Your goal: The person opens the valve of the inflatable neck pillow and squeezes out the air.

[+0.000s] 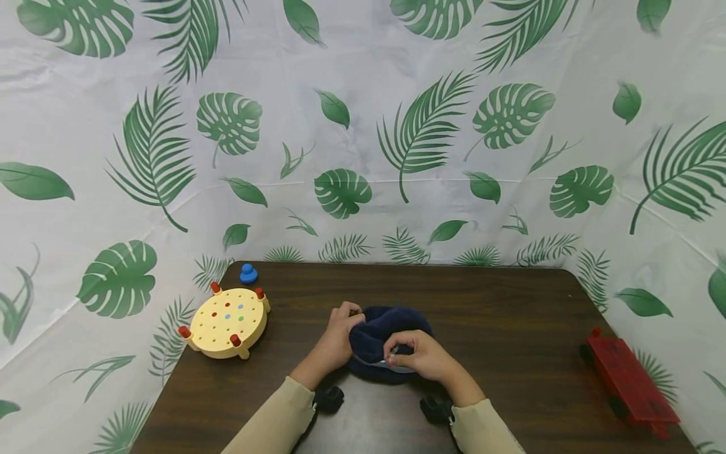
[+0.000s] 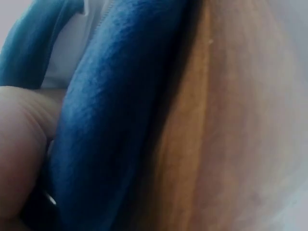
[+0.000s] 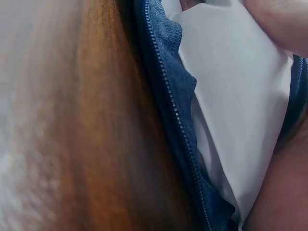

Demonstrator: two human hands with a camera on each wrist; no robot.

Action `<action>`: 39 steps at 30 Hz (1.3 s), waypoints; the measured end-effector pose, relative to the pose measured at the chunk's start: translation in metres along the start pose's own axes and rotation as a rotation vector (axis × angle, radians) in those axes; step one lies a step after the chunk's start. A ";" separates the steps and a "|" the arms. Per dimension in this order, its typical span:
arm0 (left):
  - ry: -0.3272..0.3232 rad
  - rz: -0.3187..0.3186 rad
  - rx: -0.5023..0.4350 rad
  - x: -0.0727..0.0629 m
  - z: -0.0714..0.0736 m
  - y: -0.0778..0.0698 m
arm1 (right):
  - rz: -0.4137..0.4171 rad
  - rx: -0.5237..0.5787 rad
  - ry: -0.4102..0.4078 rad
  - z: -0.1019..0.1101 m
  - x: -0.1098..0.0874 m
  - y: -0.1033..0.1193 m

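A navy plush neck pillow (image 1: 391, 321) lies on the table in front of me, its zipper (image 3: 175, 113) undone along the near side. White inner fabric (image 3: 236, 91) shows through the gap in the right wrist view. My left hand (image 1: 336, 337) grips the pillow's left side, with the thumb against the blue plush (image 2: 108, 106) in the left wrist view. On the near right side, my right hand (image 1: 422, 358) pinches the edge of the opening at the white fabric, thumb and forefinger together. What lies deeper inside the pillow is hidden.
At the table's left stands a round yellow pegboard (image 1: 227, 321) with red-tipped legs pointing up. A small blue knobbed piece (image 1: 247, 273) sits behind it. Along the right edge lies a red toy wagon or cart (image 1: 629, 378). A leaf-print sheet (image 1: 351, 139) hangs behind the brown table (image 1: 510, 302).
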State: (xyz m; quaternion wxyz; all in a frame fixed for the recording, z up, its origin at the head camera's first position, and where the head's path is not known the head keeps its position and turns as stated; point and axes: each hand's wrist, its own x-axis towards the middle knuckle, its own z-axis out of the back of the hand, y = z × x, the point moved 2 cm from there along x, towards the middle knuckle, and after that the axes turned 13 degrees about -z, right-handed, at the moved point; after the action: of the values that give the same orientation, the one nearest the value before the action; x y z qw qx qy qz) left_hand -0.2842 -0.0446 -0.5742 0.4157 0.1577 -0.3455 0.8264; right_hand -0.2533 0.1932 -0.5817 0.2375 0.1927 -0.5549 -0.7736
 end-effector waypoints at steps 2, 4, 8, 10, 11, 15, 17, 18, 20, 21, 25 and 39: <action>-0.009 -0.005 -0.010 -0.001 -0.001 0.000 | -0.011 0.001 0.003 0.000 0.000 0.000; -0.010 -0.014 -0.032 -0.001 -0.001 0.000 | -0.020 0.007 0.007 0.000 -0.001 0.000; 0.005 -0.020 -0.070 -0.001 0.001 -0.002 | -0.014 0.013 0.011 -0.001 -0.001 0.000; 0.008 -0.017 -0.063 0.000 0.002 -0.003 | -0.009 0.013 0.012 -0.001 0.000 0.001; 0.010 -0.012 -0.053 0.000 0.003 -0.003 | -0.009 0.015 0.012 -0.001 0.000 0.001; 0.031 0.051 -0.035 0.000 0.005 -0.004 | -0.014 0.002 -0.005 0.000 0.000 0.002; 0.050 0.091 -0.048 0.000 0.005 -0.003 | -0.005 -0.014 -0.023 0.000 0.001 0.003; 0.061 0.104 -0.053 0.000 0.006 -0.003 | 0.003 -0.027 -0.033 0.000 0.001 0.003; 0.092 0.122 -0.067 -0.001 0.007 -0.004 | 0.017 -0.045 -0.050 0.001 0.001 0.002; 0.110 0.129 -0.077 -0.002 0.007 -0.004 | 0.024 -0.048 -0.054 0.001 0.001 0.002; 0.190 0.138 -0.126 -0.004 0.008 -0.006 | 0.035 -0.047 -0.058 0.001 0.001 0.000; 0.125 0.087 -0.212 -0.003 0.006 -0.006 | 0.015 -0.053 -0.049 0.002 -0.002 -0.001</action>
State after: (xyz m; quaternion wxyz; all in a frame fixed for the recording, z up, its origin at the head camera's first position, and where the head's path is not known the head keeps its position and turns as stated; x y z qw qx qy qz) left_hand -0.2775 -0.0478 -0.5687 0.4147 0.0462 -0.4108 0.8107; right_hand -0.2525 0.1961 -0.5816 0.2347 0.1631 -0.5415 -0.7906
